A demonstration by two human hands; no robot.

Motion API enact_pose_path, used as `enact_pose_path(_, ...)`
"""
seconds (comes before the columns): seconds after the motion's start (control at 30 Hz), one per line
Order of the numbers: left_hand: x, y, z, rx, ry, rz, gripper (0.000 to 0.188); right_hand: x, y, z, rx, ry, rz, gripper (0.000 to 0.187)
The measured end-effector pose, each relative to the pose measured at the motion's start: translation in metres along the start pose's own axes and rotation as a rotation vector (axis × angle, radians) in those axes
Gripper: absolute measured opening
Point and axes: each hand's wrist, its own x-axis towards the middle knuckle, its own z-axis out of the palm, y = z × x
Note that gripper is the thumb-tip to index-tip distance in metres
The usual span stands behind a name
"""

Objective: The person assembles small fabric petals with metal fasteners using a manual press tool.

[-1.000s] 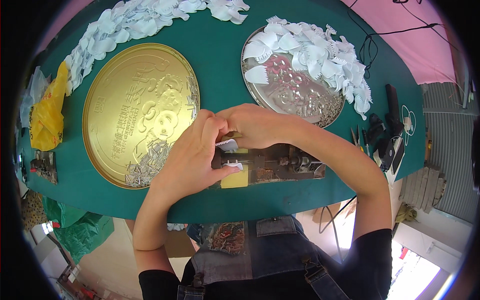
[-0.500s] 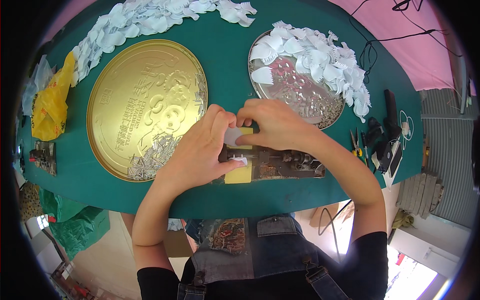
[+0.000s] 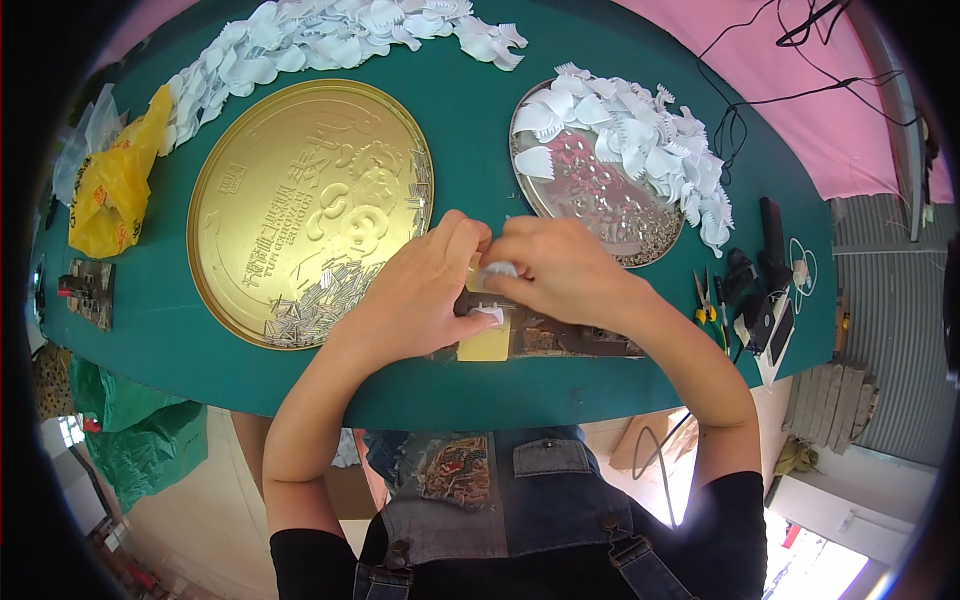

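My right hand (image 3: 565, 268) is closed in a pinch on a curved white plastic piece (image 3: 500, 269) above a dark metal fixture (image 3: 555, 338) with yellow pads (image 3: 484, 345). Close beside it, my left hand (image 3: 415, 292) has its fingers bent at the far side of the fixture. Its thumb lies against a second white toothed piece (image 3: 489, 315) over the near yellow pad. The two hands' fingertips almost meet, and they hide part of the fixture. What the left fingertips touch is hidden.
A gold round tray (image 3: 255, 215) with short metal pins (image 3: 320, 305) lies left. Right of the hands, a silver tray (image 3: 590, 190) bears white toothed pieces (image 3: 650, 140) and small metal parts. More white pieces (image 3: 290, 40) lie at the back. Pliers (image 3: 706, 300) lie at right.
My right hand has drawn slightly back and toward me, and the white piece in its fingers has tilted and shifted right. The left thumb stays by the other piece. The whole view has shifted slightly.
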Motion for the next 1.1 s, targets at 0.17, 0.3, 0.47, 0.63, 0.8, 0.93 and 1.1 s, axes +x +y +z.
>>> enact_pose_path(0.17, 0.000, 0.001, -0.002, -0.006, -0.021, -0.029, 0.064, -0.001, 0.002, 0.005, 0.160, -0.162, -0.030, 0.023)
enact_pose_path(0.3, -0.001, 0.000, -0.001, -0.004, -0.048, -0.002, 0.052, -0.005, 0.016, 0.000, 0.554, -0.254, 0.179, 0.017)
enact_pose_path(0.47, 0.000, -0.004, 0.000, 0.042, -0.087, 0.013, 0.039, -0.012, 0.020, 0.012, 0.589, -0.124, 0.145, 0.015)
enact_pose_path(0.63, 0.000, -0.004, 0.002, 0.027, -0.098, -0.002, 0.034, -0.015, 0.007, 0.008, 0.445, -0.064, 0.118, 0.016)
enact_pose_path(0.8, 0.003, -0.006, 0.002, 0.071, -0.161, 0.036, 0.034, -0.010, 0.014, -0.002, 0.536, -0.110, 0.298, 0.014)
enact_pose_path(0.93, 0.002, -0.005, 0.002, 0.088, -0.173, 0.055, 0.033, 0.011, 0.035, -0.010, 0.020, 0.162, 0.178, 0.014)
enact_pose_path(1.1, 0.003, -0.006, 0.002, 0.125, -0.173, 0.111, 0.031, 0.029, 0.051, 0.003, -0.414, 0.308, -0.027, 0.013)
